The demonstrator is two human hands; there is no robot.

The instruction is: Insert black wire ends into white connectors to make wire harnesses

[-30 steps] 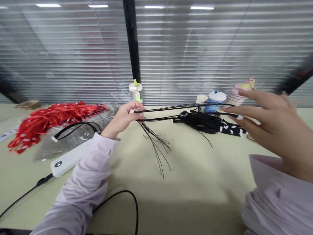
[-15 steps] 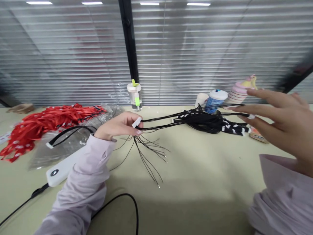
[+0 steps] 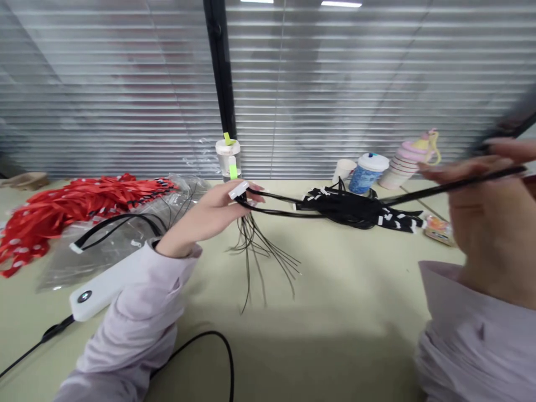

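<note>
My left hand [image 3: 209, 209] is closed, pinching a bundle of black wires [image 3: 285, 214] just by its white connector [image 3: 239, 190]. Loose thin wire ends fan out and hang below those fingers. From this hand the strands stretch to the right in two lines. My right hand [image 3: 488, 218], blurred and partly beyond the right edge, has its fingers closed on the far stretch of the same black wires. Behind the stretched strands, a pile of black wire bundles [image 3: 347, 207] with white connectors lies on the table; some strands overlap it in view.
Red white-dotted strips [image 3: 84, 206] lie on a clear plastic bag [image 3: 58, 262] at left, near a white power bank [image 3: 96, 290] with a cable. Along the blinds stand a clear cup [image 3: 228, 159], a paper cup [image 3: 344, 170], a blue cup [image 3: 368, 173] and a pink bottle [image 3: 404, 162].
My right hand has gone from spread fingers by the strands to closing on them, lifting their right end. My left hand has moved slightly right and up with the connector.
</note>
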